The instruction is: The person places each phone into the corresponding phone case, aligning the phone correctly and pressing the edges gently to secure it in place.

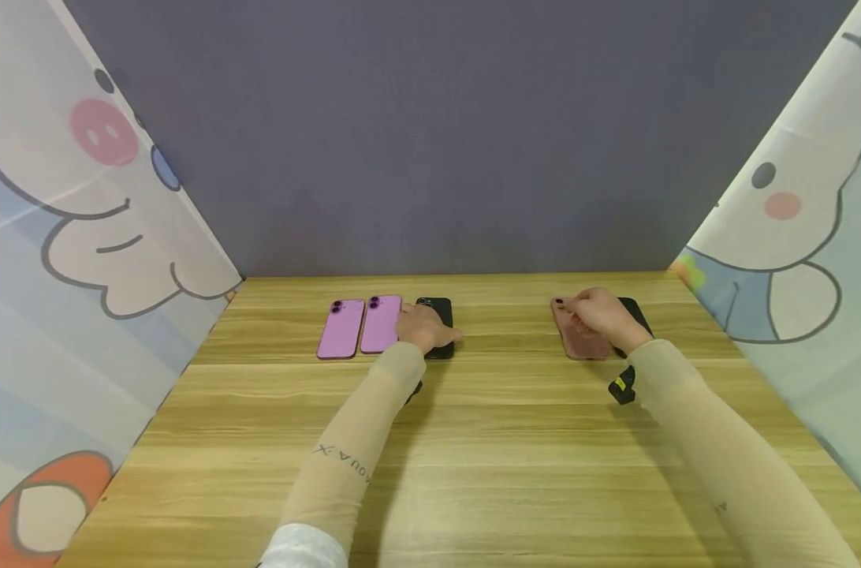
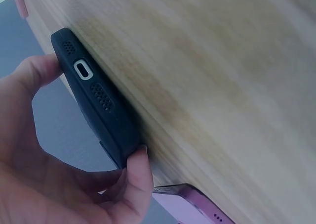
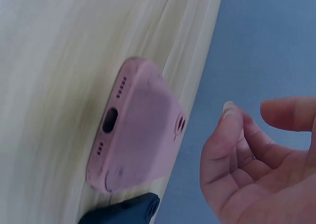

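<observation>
In the head view my left hand [image 1: 423, 325] is over a black phone [image 1: 442, 308] that lies back side up on the table. The left wrist view shows thumb and fingers gripping this black phone [image 2: 101, 98] by its two long sides, its charging port facing the camera. My right hand [image 1: 601, 312] hovers over a pink phone [image 1: 579, 344] on the right. Seen from the right wrist, its fingers [image 3: 222, 145] are loosely bent, with a gap to the thumb and nothing between. The pink-cased phone [image 3: 143, 125] lies flat, apart from the hand.
Two lilac phones [image 1: 341, 331] lie side by side just left of the black one. A dark phone [image 1: 636, 314] sits right beside the pink phone, partly hidden by my right hand and wrist. Behind the wooden table [image 1: 501, 442] stands a grey panel [image 1: 459, 142].
</observation>
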`<state>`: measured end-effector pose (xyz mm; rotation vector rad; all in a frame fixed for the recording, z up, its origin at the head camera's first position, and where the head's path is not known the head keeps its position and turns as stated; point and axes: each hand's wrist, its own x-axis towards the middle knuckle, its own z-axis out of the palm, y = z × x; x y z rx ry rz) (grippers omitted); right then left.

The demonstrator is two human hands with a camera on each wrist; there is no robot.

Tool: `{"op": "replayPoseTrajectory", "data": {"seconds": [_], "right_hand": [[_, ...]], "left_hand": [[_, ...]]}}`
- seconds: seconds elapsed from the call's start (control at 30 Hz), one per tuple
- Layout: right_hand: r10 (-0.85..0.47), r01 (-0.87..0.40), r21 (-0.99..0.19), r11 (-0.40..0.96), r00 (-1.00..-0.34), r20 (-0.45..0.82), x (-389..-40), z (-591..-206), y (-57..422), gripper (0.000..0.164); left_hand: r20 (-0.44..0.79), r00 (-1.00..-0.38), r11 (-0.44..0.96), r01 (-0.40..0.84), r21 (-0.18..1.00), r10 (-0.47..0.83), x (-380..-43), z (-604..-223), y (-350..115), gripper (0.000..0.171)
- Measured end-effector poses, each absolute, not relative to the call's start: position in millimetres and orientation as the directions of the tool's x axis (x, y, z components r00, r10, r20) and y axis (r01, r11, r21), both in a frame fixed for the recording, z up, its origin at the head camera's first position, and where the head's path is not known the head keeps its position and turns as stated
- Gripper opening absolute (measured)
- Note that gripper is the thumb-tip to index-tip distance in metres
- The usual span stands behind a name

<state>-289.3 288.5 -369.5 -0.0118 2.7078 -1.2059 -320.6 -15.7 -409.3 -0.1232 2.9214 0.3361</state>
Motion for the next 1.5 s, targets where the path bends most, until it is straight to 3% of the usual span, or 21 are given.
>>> {"op": "replayPoseTrajectory", "data": {"seconds": [0.7,0.87,1.1,1.5], "right_hand": [[-0.049,0.044,-0.672,0.739,-0.992,-0.118,-293,-365,316,0.043],[-0.053,0.021,-0.617,0.787,-0.993,-0.102,-294,-364,321,0.029],[-0.033,0.003,-0.512,0.859,-0.998,-0.062,-298,-371,337,0.043],[0.037,0.067,-0.442,0.895,-0.996,-0.075,-296,-379,351,0.033]], "left_hand": [[-0.231,-0.969,0.965,-0.136,0.226,-0.083,-323,-407,-19,0.093],[-0.230,-0.970,0.967,-0.128,0.222,-0.076,-323,-406,-21,0.088],[-0.231,-0.971,0.966,-0.120,0.231,-0.065,-322,-408,-23,0.080],[-0.255,-0.966,0.960,-0.119,0.252,-0.053,-320,-407,-24,0.083]]}}
